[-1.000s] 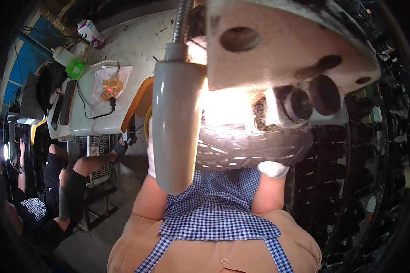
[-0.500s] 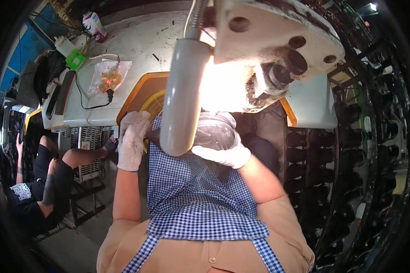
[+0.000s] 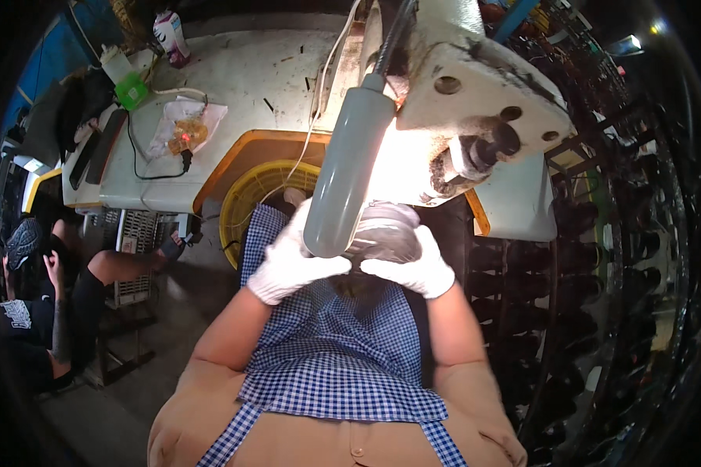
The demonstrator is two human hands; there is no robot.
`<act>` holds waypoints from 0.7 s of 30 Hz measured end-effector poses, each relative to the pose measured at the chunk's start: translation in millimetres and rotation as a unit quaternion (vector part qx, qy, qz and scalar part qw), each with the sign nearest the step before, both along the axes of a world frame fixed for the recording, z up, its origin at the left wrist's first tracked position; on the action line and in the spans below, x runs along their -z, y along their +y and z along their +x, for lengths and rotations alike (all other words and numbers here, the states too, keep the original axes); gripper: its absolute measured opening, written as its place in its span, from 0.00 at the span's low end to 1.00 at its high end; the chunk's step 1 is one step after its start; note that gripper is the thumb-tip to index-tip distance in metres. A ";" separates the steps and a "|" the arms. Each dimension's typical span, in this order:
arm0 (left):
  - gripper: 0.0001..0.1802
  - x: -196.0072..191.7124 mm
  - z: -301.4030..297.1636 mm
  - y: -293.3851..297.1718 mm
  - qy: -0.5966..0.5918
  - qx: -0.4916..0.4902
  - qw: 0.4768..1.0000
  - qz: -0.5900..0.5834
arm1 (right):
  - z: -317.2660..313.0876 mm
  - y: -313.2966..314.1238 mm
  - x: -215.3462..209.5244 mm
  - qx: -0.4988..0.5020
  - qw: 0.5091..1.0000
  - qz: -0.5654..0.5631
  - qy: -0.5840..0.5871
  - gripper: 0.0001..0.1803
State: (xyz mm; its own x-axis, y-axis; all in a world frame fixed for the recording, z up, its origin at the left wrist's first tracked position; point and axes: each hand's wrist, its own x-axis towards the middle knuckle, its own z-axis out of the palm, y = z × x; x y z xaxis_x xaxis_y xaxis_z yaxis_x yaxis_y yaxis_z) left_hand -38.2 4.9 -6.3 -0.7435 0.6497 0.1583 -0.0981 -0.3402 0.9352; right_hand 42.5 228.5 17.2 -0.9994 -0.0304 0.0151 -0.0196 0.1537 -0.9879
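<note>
Nearest is a blue checked apron (image 3: 327, 366); just beyond it both gloved hands close on a grey workpiece (image 3: 385, 233), the left hand (image 3: 292, 261) gripping its left side, the right hand (image 3: 413, 268) its right. The piece sits under a grey lamp (image 3: 343, 175), beside the sewing machine (image 3: 459, 109). Farther left stand a yellow basket (image 3: 245, 206) and a white table (image 3: 234, 86).

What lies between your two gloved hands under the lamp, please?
In the head view, a grey rounded workpiece sits between the left hand and right hand, both touching it; the grey lamp head partly hides it.
</note>
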 end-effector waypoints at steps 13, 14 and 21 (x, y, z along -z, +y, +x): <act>0.26 -31.4 -13.0 -81.9 0.073 -0.130 0.972 -0.183 | 26.2 -42.5 67.6 0.170 0.961 -0.166 0.140 0.40; 0.26 -35.7 -18.6 -83.4 0.089 -0.135 0.972 -0.170 | 28.2 -45.6 68.0 0.187 0.962 -0.025 0.195 0.33; 0.27 -38.8 -54.9 -112.2 0.087 -0.139 0.972 -0.171 | 19.4 -105.0 78.6 0.301 0.931 -0.011 0.206 0.26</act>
State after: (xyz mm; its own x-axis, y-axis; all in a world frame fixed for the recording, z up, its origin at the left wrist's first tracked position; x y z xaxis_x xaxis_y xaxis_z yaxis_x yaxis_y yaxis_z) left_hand -93.1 -107.3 32.5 -0.8792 0.4641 0.1077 0.1226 0.0020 0.9924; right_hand 61.8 123.5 -61.3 -0.7449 0.5378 0.3949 -0.3148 0.2385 -0.9187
